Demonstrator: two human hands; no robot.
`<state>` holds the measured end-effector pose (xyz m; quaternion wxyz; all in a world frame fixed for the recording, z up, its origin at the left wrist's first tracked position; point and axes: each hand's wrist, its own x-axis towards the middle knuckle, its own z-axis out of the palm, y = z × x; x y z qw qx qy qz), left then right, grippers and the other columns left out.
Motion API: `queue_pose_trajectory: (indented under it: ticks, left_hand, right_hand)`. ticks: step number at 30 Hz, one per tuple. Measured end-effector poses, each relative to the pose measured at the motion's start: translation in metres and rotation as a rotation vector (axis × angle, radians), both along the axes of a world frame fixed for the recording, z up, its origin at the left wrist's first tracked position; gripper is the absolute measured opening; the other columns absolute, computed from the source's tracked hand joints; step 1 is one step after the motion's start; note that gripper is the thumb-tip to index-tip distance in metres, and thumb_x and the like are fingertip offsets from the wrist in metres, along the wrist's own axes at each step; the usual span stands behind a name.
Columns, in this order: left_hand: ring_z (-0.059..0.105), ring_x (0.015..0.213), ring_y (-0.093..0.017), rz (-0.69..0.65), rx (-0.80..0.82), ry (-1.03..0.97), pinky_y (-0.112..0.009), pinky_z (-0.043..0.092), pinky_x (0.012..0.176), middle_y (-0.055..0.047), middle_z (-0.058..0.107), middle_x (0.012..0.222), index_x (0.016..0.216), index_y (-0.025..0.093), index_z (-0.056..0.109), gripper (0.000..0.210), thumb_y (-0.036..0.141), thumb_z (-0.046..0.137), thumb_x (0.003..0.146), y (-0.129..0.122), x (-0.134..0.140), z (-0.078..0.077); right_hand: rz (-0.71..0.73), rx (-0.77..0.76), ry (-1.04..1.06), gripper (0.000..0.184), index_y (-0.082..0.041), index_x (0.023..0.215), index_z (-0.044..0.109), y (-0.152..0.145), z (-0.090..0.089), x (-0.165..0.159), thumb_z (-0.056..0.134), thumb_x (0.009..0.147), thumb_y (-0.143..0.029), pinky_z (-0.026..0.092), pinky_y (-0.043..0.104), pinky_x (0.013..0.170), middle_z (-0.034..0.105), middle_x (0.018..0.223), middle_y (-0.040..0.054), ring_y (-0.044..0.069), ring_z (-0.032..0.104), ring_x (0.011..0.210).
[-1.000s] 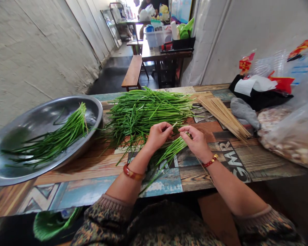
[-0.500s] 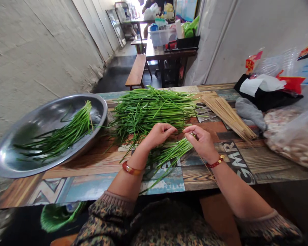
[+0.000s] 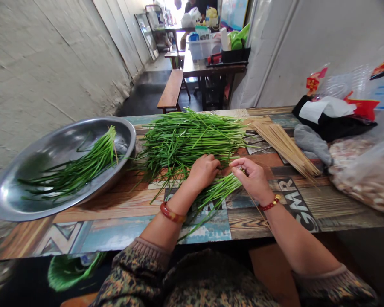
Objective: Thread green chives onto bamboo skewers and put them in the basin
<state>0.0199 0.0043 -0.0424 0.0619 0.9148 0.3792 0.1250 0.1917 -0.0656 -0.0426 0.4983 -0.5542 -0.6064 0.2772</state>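
Observation:
My right hand point(image 3: 250, 175) is closed around the pale ends of a small bunch of garlic chives point(image 3: 219, 191), whose green leaves spread left and down over the table. A thin bamboo skewer point(image 3: 261, 214) sticks out below that hand. My left hand point(image 3: 205, 169) rests at the near edge of a large pile of garlic chives point(image 3: 192, 134), its fingers curled down; what they pinch is hidden. Right of the pile lies a bundle of bamboo skewers point(image 3: 284, 149). Another chive bunch point(image 3: 92, 160), with a skewer at its pale end, sits in a steel basin point(image 3: 129, 136).
Plastic bags with pale contents point(image 3: 355, 175), a grey cloth-like item point(image 3: 312, 143) and a black bag point(image 3: 336, 123) crowd the table's right end. A green basket-like item point(image 3: 72, 273) is below the near edge. Beyond stand a bench point(image 3: 171, 89) and another table point(image 3: 195, 70).
My left hand has shifted right and turned over, its fingers now curled down at the pile's edge. My right hand stays almost in place with the bunch.

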Motion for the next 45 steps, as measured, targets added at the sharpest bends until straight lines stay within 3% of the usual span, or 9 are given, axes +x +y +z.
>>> queue_pose_trajectory:
  ticks: [9,13,18,21,24,30,37,45]
  left_hand:
    - [0.055,0.086,-0.024,0.096,0.089,0.134,-0.035,0.042,0.071,-0.012,0.061,0.089,0.082,0.014,0.065,0.020,0.017,0.046,0.088,-0.001,-0.002,0.009]
    - [0.056,0.084,-0.020,0.115,0.017,-0.136,-0.032,0.041,0.072,-0.007,0.064,0.088,0.086,0.017,0.061,0.016,0.018,0.045,0.089,-0.002,0.000,0.015]
    - [0.055,0.063,-0.011,0.084,-0.322,-0.623,-0.023,0.043,0.063,0.001,0.062,0.070,0.088,0.016,0.057,0.009,0.014,0.048,0.084,-0.002,0.004,0.013]
    - [0.054,0.056,-0.009,0.102,-0.466,-0.781,-0.020,0.043,0.057,0.001,0.062,0.066,0.085,0.015,0.059,0.007,0.018,0.053,0.082,-0.004,0.007,0.013]
    - [0.053,0.052,-0.008,0.121,-0.566,-0.843,-0.019,0.043,0.052,0.001,0.061,0.063,0.078,0.014,0.060,0.010,0.022,0.056,0.080,-0.005,0.008,0.015]
    - [0.053,0.055,-0.008,0.126,-0.610,-0.890,-0.018,0.043,0.053,0.001,0.061,0.062,0.075,0.013,0.063,0.012,0.024,0.059,0.078,-0.007,0.009,0.015]
    - [0.051,0.052,-0.007,0.122,-0.699,-0.939,-0.018,0.042,0.050,0.001,0.060,0.062,0.075,0.012,0.064,0.014,0.025,0.063,0.075,-0.010,0.011,0.016]
    - [0.054,0.055,-0.008,0.113,-0.740,-0.981,-0.019,0.045,0.053,0.000,0.062,0.065,0.075,0.012,0.065,0.013,0.024,0.065,0.074,-0.010,0.012,0.014]
  right_hand:
    - [0.002,-0.024,0.006,0.013,-0.019,0.087,0.065,0.001,0.000,0.000,0.057,0.081,-0.027,0.045,0.027,0.062,0.068,0.080,0.0029,0.014,0.058,0.066]
    - [0.002,-0.013,-0.009,0.014,-0.019,0.087,0.065,0.001,-0.001,-0.001,0.056,0.082,-0.028,0.046,0.028,0.065,0.068,0.080,0.0032,0.015,0.060,0.069]
    - [0.020,-0.023,-0.037,0.015,-0.019,0.089,0.065,0.002,-0.002,-0.003,0.055,0.082,-0.028,0.048,0.029,0.069,0.070,0.083,0.0040,0.017,0.063,0.074]
    - [0.019,-0.032,-0.038,0.017,-0.018,0.090,0.066,0.002,-0.003,-0.005,0.055,0.083,-0.030,0.048,0.029,0.070,0.071,0.084,0.0047,0.017,0.063,0.075]
    - [0.025,-0.039,-0.035,0.019,-0.018,0.092,0.066,0.003,-0.003,-0.006,0.055,0.083,-0.030,0.049,0.029,0.070,0.071,0.085,0.0049,0.018,0.064,0.076]
    - [0.022,-0.032,-0.049,0.025,-0.020,0.103,0.068,0.003,-0.003,-0.007,0.054,0.084,-0.028,0.049,0.028,0.069,0.073,0.088,0.0042,0.017,0.064,0.076]
    - [0.010,-0.013,-0.028,0.025,-0.019,0.101,0.070,0.004,-0.003,-0.006,0.054,0.083,-0.025,0.049,0.030,0.074,0.073,0.096,0.0057,0.019,0.066,0.083]
    - [-0.011,-0.026,-0.026,0.023,-0.018,0.099,0.069,0.004,-0.004,-0.006,0.054,0.083,-0.026,0.049,0.030,0.073,0.072,0.089,0.0051,0.018,0.065,0.079]
